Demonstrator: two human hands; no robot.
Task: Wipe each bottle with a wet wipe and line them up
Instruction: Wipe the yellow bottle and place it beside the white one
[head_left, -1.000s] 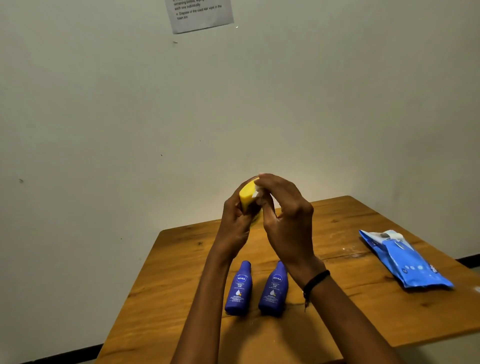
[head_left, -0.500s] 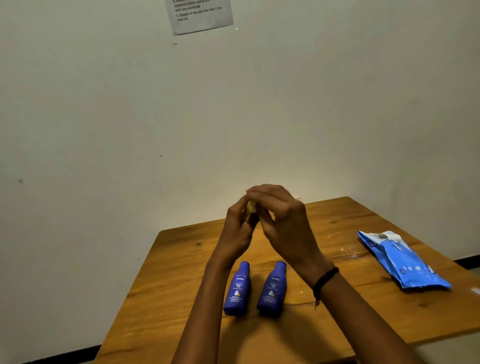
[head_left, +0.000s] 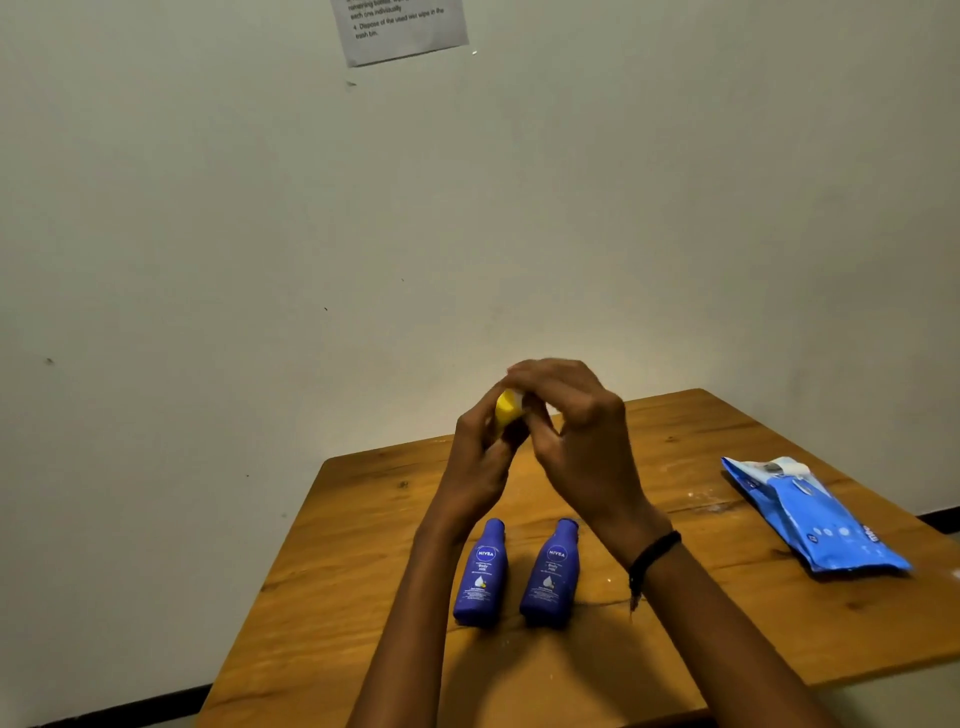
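Above the wooden table (head_left: 363, 545) my left hand (head_left: 475, 462) grips a small yellow bottle (head_left: 506, 410), of which only the top part shows between my fingers. My right hand (head_left: 582, 436) curls over the bottle's top; a wet wipe is barely visible under its fingers as a pale edge. Two dark blue bottles stand side by side on the table below my wrists, the left blue bottle (head_left: 480, 574) and the right blue bottle (head_left: 551, 574), a small gap between them.
A blue pack of wet wipes (head_left: 815, 514) lies at the table's right side, flap partly lifted. A plain wall stands right behind the table, with a printed sheet (head_left: 402, 26) stuck high up. The table's edges run close on the left and front.
My right hand has kept rubbing over the yellow bottle's top; the bottle was hidden half a second ago and shows yellow again now. The blue bottles and the pack have not moved.
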